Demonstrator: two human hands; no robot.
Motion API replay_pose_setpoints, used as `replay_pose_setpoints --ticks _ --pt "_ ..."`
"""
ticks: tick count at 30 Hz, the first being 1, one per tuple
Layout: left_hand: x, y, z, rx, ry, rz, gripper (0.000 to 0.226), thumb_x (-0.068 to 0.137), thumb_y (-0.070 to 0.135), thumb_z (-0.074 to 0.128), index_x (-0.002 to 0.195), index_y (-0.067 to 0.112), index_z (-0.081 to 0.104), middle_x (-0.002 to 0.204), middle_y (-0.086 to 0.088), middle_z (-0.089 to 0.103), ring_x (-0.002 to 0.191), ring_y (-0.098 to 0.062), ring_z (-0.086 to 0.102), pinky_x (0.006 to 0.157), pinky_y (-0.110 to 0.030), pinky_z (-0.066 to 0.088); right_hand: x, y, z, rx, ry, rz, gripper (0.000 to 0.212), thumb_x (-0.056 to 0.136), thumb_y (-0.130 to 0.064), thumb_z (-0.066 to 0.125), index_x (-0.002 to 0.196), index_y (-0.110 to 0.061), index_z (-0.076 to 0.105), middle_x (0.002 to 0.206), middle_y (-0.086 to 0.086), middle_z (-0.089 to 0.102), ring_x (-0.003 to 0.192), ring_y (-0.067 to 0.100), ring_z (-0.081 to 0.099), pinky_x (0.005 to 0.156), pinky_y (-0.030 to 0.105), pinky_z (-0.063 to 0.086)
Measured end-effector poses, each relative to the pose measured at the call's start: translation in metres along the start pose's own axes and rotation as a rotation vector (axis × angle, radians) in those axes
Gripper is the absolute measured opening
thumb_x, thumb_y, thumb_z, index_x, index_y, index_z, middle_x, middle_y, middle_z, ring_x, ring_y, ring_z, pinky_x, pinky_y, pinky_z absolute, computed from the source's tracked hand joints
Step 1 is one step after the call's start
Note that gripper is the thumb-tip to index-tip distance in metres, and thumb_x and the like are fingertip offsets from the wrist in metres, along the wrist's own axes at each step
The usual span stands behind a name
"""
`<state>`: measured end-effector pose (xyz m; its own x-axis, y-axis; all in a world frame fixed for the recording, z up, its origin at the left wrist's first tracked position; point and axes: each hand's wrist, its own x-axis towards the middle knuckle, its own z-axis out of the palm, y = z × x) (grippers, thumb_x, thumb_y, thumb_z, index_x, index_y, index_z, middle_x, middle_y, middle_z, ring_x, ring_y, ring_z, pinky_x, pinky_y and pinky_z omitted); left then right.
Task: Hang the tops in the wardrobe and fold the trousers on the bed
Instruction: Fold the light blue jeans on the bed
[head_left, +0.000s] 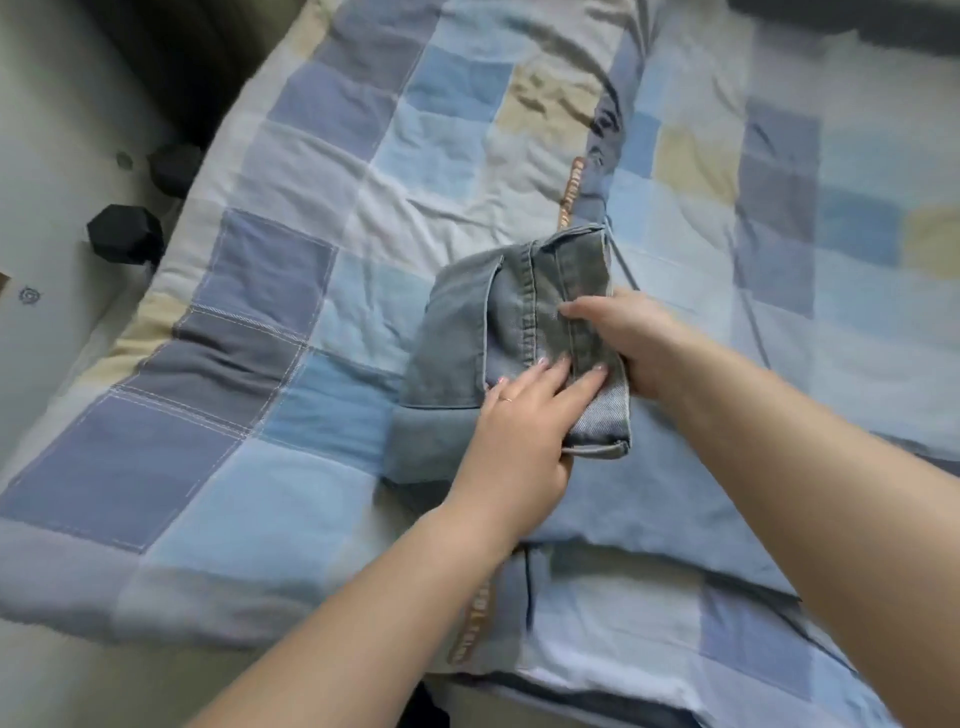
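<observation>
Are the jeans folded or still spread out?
Folded: the jeans lie as a compact layered bundle on the quilt, gripped by both hands.

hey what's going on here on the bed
A person is folding a pair of jeans on a patchwork quilt. The jeans are already folded into a small bundle. The left hand lies on top with straight fingers, thumb tucked under the near edge, while the right hand grips the right side. Two dark dumbbells sit on the floor to the left.
</observation>
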<state>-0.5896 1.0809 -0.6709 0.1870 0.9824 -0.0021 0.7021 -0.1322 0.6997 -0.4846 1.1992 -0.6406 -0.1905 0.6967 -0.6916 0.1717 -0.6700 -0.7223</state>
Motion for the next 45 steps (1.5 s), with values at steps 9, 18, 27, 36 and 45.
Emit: replay_pose_setpoints --ticks 9,18,27,36,45 --pt "-0.017 0.147 0.189 0.233 -0.094 0.075 0.085 0.052 0.007 0.051 0.135 0.026 0.044 0.135 -0.013 0.056 0.125 -0.033 0.053 0.099 -0.059 0.037 -0.054 0.120 -0.212 0.131 0.145 -0.045 0.013 0.096 -0.006 0.045 0.097 -0.013 0.056 0.082 0.011 0.064 0.071 0.024 0.063 0.079 0.043 0.054" --pt "-0.011 0.262 0.361 0.188 -0.239 0.024 0.089 0.058 -0.002 0.044 0.141 0.030 0.035 0.145 -0.013 0.045 0.133 -0.034 0.043 0.106 -0.056 0.029 -0.088 0.211 -0.403 0.304 0.192 -0.016 0.021 0.098 -0.003 0.039 0.105 -0.015 0.056 0.093 0.012 0.063 0.081 0.025 0.061 0.086 0.042 0.050" --pt "0.027 0.333 0.465 0.130 -0.242 0.026 0.077 0.073 -0.002 0.044 0.144 0.027 0.040 0.152 -0.012 0.035 0.141 -0.032 0.030 0.111 -0.056 0.020 -0.087 0.245 -0.530 0.330 0.239 -0.049 0.021 0.099 -0.004 0.041 0.109 -0.014 0.056 0.086 0.008 0.065 0.071 0.018 0.064 0.067 0.032 0.056" --pt "0.035 0.331 0.505 0.129 -0.598 0.068 0.070 0.092 0.027 0.056 0.151 0.032 0.018 0.161 -0.003 0.011 0.148 -0.023 0.003 0.119 -0.045 0.008 -0.072 0.292 -0.581 0.141 0.551 0.025 0.032 0.098 -0.016 0.047 0.129 -0.015 0.055 0.109 0.001 0.065 0.095 0.009 0.064 0.085 0.024 0.051" --pt "0.025 0.183 0.400 0.056 -0.287 -0.295 0.042 0.089 0.009 0.061 0.130 0.012 0.057 0.139 -0.008 0.052 0.132 -0.024 0.043 0.111 -0.026 0.025 -0.078 0.324 -0.482 -0.517 0.603 -0.148 0.049 0.093 -0.016 0.053 0.141 -0.013 0.043 0.153 0.009 0.030 0.141 0.020 0.027 0.112 0.022 0.016"
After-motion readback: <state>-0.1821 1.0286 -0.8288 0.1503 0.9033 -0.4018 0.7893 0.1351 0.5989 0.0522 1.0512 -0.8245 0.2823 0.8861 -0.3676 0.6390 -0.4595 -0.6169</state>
